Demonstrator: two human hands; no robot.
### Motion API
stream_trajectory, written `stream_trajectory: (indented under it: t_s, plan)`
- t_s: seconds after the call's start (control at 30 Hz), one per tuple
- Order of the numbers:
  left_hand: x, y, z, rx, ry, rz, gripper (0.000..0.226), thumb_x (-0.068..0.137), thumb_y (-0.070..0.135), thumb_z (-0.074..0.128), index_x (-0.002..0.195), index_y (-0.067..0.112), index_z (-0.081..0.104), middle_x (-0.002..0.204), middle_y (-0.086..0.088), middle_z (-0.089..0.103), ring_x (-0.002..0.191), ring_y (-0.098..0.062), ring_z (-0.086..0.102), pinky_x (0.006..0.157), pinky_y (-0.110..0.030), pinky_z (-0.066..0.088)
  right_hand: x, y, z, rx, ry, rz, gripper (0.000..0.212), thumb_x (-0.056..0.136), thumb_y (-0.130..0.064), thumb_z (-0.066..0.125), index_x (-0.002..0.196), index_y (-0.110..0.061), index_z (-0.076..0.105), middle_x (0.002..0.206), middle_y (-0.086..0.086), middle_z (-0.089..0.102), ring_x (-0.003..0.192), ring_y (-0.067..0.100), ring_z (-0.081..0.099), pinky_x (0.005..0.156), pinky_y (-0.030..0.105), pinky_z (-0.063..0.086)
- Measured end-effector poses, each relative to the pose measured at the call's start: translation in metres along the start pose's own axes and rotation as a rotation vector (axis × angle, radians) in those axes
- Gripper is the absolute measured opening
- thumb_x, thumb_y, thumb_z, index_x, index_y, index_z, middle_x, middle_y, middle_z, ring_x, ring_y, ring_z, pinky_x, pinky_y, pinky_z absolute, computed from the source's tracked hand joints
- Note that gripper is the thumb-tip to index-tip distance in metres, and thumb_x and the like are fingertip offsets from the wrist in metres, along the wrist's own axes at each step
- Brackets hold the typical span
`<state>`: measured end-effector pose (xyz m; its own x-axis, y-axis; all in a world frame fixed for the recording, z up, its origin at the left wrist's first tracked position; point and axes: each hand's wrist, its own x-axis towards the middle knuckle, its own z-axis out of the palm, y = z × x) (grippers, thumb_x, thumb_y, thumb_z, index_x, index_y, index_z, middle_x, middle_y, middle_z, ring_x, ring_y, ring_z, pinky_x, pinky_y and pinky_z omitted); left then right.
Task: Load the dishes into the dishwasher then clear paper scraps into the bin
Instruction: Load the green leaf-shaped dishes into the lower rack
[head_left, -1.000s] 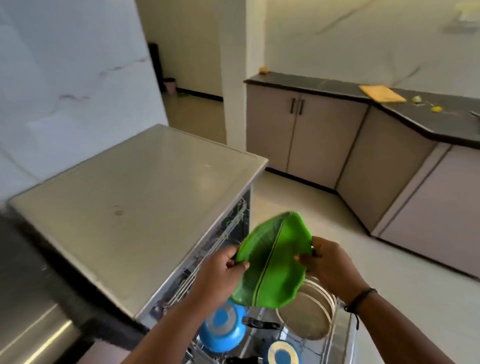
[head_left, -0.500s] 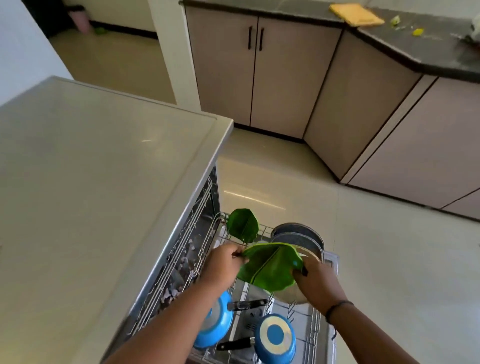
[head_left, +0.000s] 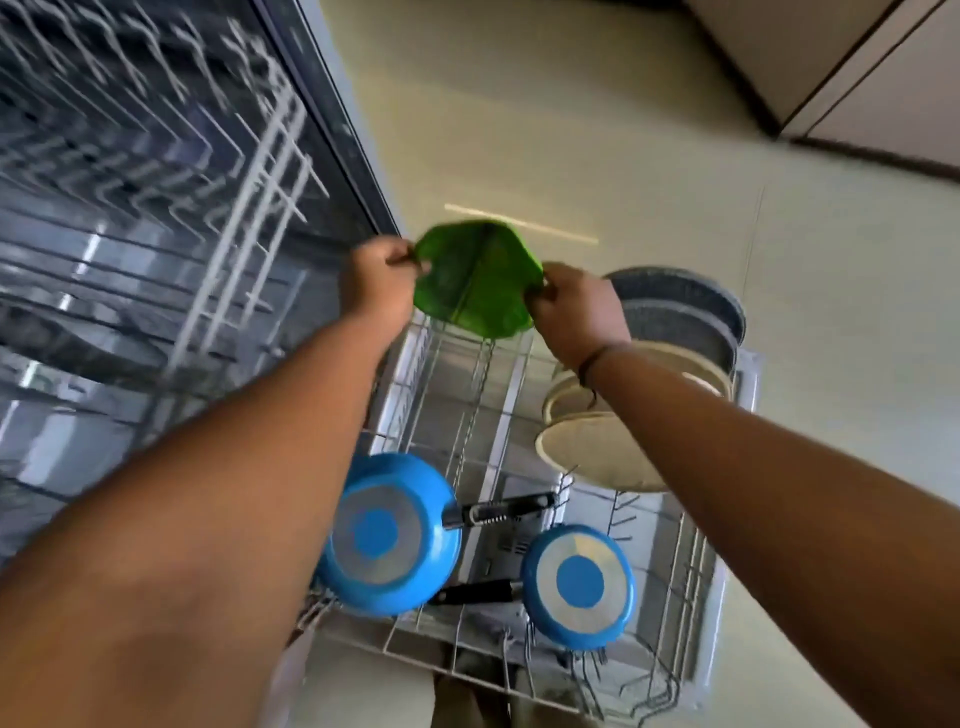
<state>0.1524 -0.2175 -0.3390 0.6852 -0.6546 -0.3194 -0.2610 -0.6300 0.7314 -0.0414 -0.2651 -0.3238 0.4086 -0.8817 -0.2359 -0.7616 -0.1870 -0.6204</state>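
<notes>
Head view blurs the upper rack (head_left: 156, 171) at left. My left hand (head_left: 376, 283) and right hand (head_left: 576, 312) pinch opposite edges of the leaf-shaped green plate (head_left: 475, 280), over the lower rack's (head_left: 467, 395) far end.

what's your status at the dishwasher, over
Left hand and right hand pinch green leaf plate. Held over lower rack far end. Nothing blocking below.

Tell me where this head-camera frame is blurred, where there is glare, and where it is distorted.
Head view: motion blur smears the upper rack at left and the near forearms; the green leaf-shaped plate, pinched by the left hand and right hand, is slightly soft; a bright streak of glare lies on the floor; wide-angle distortion stretches the frame's edges.
</notes>
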Motion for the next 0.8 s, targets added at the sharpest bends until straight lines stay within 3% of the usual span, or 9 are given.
stream_trajectory:
  t_s: [0.17, 0.4, 0.5, 0.63, 0.7, 0.8]
  plan:
    - [0.033, -0.028, 0.020, 0.062, -0.027, 0.044, 0.025, 0.083, 0.017, 0.071, 0.108, 0.010, 0.069, 0.097, 0.001, 0.066, 0.087, -0.013, 0.057, 0.073, -0.018, 0.040, 0.038, 0.021, 0.037, -0.020, -0.021, -0.030, 0.018, 0.089, -0.021, 0.053, 0.098, -0.015, 0.067, 0.093, 0.014, 0.069, 0.088, 0.036, 0.061, 0.065, 0.028, 0.037]
    - [0.045, -0.060, 0.026, 0.181, -0.059, 0.115, 0.024, 0.082, 0.019, 0.073, 0.101, 0.006, 0.069, 0.089, -0.002, 0.064, 0.081, -0.012, 0.054, 0.066, -0.019, 0.035, 0.050, 0.033, 0.057, -0.087, -0.056, -0.081, 0.019, 0.091, -0.021, 0.051, 0.099, -0.011, 0.064, 0.093, 0.016, 0.067, 0.083, 0.034, 0.060, 0.064, 0.031, 0.040]
    - [0.046, -0.071, 0.029, 0.183, -0.038, 0.090, 0.026, 0.082, 0.020, 0.073, 0.102, 0.005, 0.069, 0.093, -0.006, 0.067, 0.081, -0.015, 0.056, 0.067, -0.019, 0.035, 0.049, 0.035, 0.064, -0.121, -0.072, -0.121, 0.019, 0.092, -0.020, 0.051, 0.100, -0.008, 0.063, 0.093, 0.019, 0.066, 0.083, 0.036, 0.060, 0.067, 0.035, 0.044]
    - [0.043, -0.085, 0.033, 0.223, -0.065, 0.051, 0.027, 0.082, 0.022, 0.073, 0.104, 0.008, 0.069, 0.091, -0.003, 0.066, 0.082, -0.017, 0.058, 0.068, -0.020, 0.037, 0.043, 0.044, 0.076, -0.179, -0.133, -0.102, 0.020, 0.095, -0.022, 0.049, 0.101, -0.009, 0.063, 0.094, 0.018, 0.066, 0.085, 0.035, 0.060, 0.065, 0.031, 0.038]
    - [0.042, -0.090, 0.036, 0.200, -0.053, 0.045, 0.027, 0.082, 0.022, 0.073, 0.105, 0.008, 0.069, 0.094, -0.004, 0.068, 0.083, -0.017, 0.058, 0.068, -0.020, 0.037, 0.039, 0.048, 0.082, -0.172, -0.151, -0.083, 0.020, 0.095, -0.022, 0.049, 0.103, -0.010, 0.062, 0.093, 0.018, 0.066, 0.086, 0.036, 0.061, 0.066, 0.033, 0.043]
    - [0.039, -0.093, 0.038, 0.156, -0.036, 0.009, 0.025, 0.084, 0.021, 0.071, 0.105, 0.008, 0.069, 0.098, -0.006, 0.069, 0.081, -0.014, 0.056, 0.068, -0.019, 0.037, 0.034, 0.049, 0.086, -0.077, -0.137, -0.051, 0.028, 0.094, -0.021, 0.048, 0.119, -0.019, 0.061, 0.100, 0.016, 0.068, 0.091, 0.036, 0.061, 0.074, 0.036, 0.049]
